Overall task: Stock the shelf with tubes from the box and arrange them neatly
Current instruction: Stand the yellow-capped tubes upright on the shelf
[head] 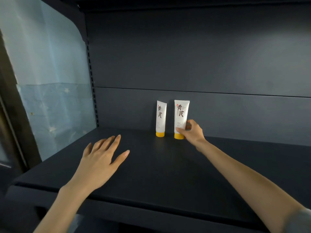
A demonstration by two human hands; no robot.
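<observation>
White plastic tube with a yellow cap and dark brush lettering stands cap-down near the back of a dark matte shelf, upright and just in front of the dark back panel. The right hand grasps it low down, thumb across the front just above the cap and the other fingers curled round its right side. A second white tube with a yellow cap stands cap-down just to its left, the two apart with a narrow gap between them; its crimped top edge slants. The left hand is spread palm-down low over the front left of the shelf, fingers straight and released, holding nothing; whether it touches the surface cannot be told. At far left, beyond a slotted upright, hangs a pale blue creased sheet with faint stars.
</observation>
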